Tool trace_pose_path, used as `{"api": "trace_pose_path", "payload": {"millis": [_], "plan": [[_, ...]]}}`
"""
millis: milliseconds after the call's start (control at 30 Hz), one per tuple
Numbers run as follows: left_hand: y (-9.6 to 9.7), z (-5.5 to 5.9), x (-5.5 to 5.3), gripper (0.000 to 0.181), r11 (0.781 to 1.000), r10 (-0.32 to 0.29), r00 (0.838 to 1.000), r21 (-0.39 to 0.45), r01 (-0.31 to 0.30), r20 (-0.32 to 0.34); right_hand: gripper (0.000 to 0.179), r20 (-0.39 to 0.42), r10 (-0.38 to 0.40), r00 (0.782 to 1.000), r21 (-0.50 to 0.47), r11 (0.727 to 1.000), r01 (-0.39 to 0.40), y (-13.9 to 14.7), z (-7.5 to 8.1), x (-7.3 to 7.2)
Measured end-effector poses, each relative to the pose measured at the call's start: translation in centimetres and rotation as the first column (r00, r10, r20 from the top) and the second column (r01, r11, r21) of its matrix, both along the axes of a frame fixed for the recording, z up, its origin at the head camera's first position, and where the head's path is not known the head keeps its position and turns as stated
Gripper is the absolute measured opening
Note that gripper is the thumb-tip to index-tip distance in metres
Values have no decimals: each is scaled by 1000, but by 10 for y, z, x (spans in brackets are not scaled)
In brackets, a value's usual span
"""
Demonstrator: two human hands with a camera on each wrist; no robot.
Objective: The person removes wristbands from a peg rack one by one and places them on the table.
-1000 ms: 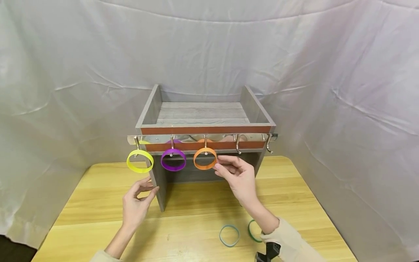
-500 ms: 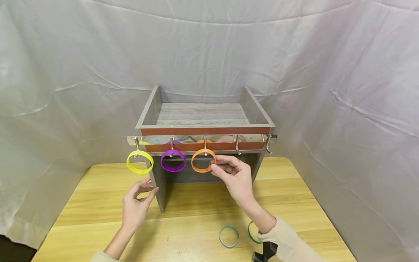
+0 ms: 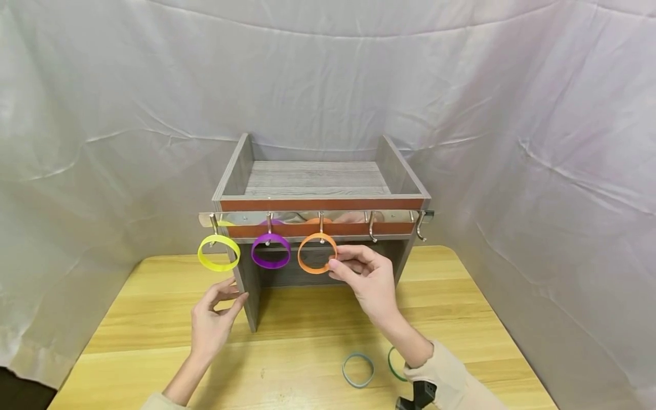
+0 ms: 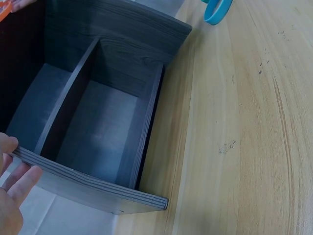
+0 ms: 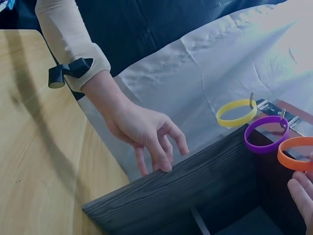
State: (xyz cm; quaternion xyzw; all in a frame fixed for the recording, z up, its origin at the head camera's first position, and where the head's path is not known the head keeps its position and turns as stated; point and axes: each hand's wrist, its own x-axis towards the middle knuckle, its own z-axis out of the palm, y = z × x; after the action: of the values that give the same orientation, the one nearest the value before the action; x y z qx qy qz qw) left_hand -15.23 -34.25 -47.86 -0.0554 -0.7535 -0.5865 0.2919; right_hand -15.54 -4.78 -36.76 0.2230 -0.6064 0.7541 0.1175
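Note:
In the head view my right hand (image 3: pixel 366 276) pinches the right side of an orange wristband (image 3: pixel 310 269) between thumb and fingers. This band hangs around the middle hook (image 3: pixel 321 223) of a metal hook rail. A purple wristband (image 3: pixel 270 265) and a yellow wristband (image 3: pixel 217 267) hang from the two hooks to its left. My left hand (image 3: pixel 215 313) holds the front edge of the grey wooden shelf's left side panel (image 3: pixel 249 307), thumb on the inner face and fingers outside. The right wrist view shows that same left hand (image 5: pixel 146 129) on the panel.
Two hooks (image 3: pixel 372 228) on the right carry no band. On the wooden table (image 3: pixel 297 364) lie a blue-grey wristband (image 3: pixel 357 386) and a green one (image 3: pixel 392 369), partly behind my right forearm. Grey cloth (image 3: pixel 328 85) encloses the back and sides.
My right hand has shifted slightly left, and the orange wristband has swung slightly left and down on its hook. The left hand stays in place.

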Motion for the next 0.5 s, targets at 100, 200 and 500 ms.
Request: {"api": "trace_pose_path", "payload": {"millis": [100,200,500], "plan": [[0,0,0,39,1000,-6,1000,3,6,-3,29,18,13,1000,-5,1000,-13,0,1,2],[0,0,0,39,1000,-11,1000,9,11,-3,28,33,29,999,-7,1000,-29,1,4,4],[-1,0,0,40,1000,-16,1000,6,16,-1,28,69,63,996,-39,997,-60,0,12,9]]}}
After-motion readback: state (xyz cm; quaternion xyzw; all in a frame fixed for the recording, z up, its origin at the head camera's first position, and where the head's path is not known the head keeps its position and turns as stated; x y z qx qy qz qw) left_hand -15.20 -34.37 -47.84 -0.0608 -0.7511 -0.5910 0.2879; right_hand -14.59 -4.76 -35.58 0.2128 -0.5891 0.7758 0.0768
